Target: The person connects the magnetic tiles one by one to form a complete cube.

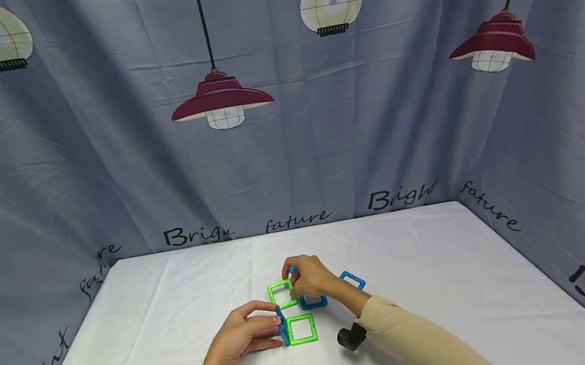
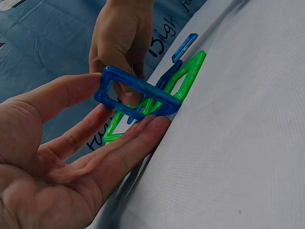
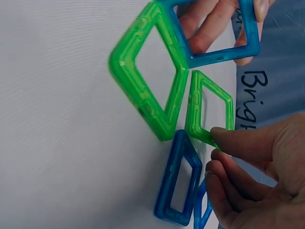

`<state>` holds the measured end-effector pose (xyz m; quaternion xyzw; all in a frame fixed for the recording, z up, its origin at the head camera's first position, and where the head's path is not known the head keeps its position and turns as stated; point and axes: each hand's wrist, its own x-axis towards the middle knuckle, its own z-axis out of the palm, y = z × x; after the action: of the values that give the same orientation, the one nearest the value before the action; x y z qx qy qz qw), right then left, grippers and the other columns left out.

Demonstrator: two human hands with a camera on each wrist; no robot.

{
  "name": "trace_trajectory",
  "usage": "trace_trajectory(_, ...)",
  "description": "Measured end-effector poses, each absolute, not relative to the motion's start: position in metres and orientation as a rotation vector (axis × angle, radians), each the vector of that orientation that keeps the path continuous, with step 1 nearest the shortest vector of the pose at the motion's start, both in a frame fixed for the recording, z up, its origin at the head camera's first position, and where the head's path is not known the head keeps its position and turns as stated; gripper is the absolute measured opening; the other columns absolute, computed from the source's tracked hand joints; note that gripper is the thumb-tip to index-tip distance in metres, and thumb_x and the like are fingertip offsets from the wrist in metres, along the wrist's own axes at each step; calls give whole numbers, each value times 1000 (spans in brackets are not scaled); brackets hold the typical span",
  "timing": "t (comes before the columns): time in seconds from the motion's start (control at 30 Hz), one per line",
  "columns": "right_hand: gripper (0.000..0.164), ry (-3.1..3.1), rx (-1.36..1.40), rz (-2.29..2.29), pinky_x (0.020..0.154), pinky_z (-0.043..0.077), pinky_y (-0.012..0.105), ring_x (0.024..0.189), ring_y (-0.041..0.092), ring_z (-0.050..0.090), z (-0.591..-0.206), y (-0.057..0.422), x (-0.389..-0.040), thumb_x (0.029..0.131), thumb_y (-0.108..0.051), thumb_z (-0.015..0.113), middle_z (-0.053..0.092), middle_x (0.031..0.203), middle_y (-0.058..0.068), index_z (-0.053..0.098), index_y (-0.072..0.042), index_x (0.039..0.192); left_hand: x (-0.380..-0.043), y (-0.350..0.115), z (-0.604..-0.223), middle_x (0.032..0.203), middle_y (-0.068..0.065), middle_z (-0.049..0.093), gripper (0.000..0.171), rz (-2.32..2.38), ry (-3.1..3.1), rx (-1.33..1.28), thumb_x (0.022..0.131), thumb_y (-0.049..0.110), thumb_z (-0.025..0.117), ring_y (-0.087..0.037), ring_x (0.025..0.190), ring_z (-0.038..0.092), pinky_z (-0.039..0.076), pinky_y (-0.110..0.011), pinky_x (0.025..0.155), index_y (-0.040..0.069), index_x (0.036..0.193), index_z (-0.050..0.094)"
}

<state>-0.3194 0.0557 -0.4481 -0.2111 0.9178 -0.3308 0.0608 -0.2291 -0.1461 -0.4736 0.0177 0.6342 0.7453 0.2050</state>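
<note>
My left hand [image 1: 247, 330] holds a blue square magnetic tile [image 2: 138, 82] on edge, forefinger at its upper corner and other fingertips along its lower side. The blue tile stands against the left side of a green square tile [image 3: 125, 67] that lies on the white cloth. Farther back, the thumb and fingertips of my right hand [image 1: 310, 277] pinch a corner of a second green tile [image 3: 194, 105]. A bit of blue [image 1: 291, 269] shows beside those right fingers, mostly hidden by them. Another blue tile [image 1: 314, 305] lies just under the right wrist.
One more blue tile [image 1: 356, 277] lies to the right, partly behind the right forearm. A black wrist camera [image 1: 351, 337] hangs under the right sleeve. The white-covered table [image 1: 174, 303] ends at a grey curtain [image 1: 289, 164] printed with lamps.
</note>
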Motion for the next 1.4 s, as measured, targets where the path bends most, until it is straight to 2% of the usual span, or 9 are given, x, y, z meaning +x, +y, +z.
trace_trajectory(0.27, 28, 2765, -635, -956, 74, 49, 31, 73, 13, 57, -446, 63, -310, 76, -1, 85, 65, 77, 0, 70, -11, 97, -228, -146, -474, 106, -18, 74, 50, 2083, 1775, 39, 88, 10, 77, -23, 90, 74, 63, -45, 81, -8, 130, 56)
trace_trajectory(0.77, 27, 2770, -628, -953, 59, 45, 25, 66, 14, 54, -443, 76, -301, 76, -2, 86, 63, 73, 2, 67, -9, 93, -230, -146, -474, 107, -20, 74, 49, 2063, 1788, 30, 90, 11, 76, -23, 90, 74, 63, -45, 81, -6, 131, 56)
trace_trajectory(1.4, 29, 2777, -646, -1003, 57, 45, 25, 67, 15, 54, -445, 80, -296, 76, 1, 85, 61, 72, 1, 64, -12, 92, -229, -143, -471, 109, -19, 73, 47, 2052, 1828, 57, 91, 11, 73, -25, 92, 74, 63, -44, 81, -7, 131, 56)
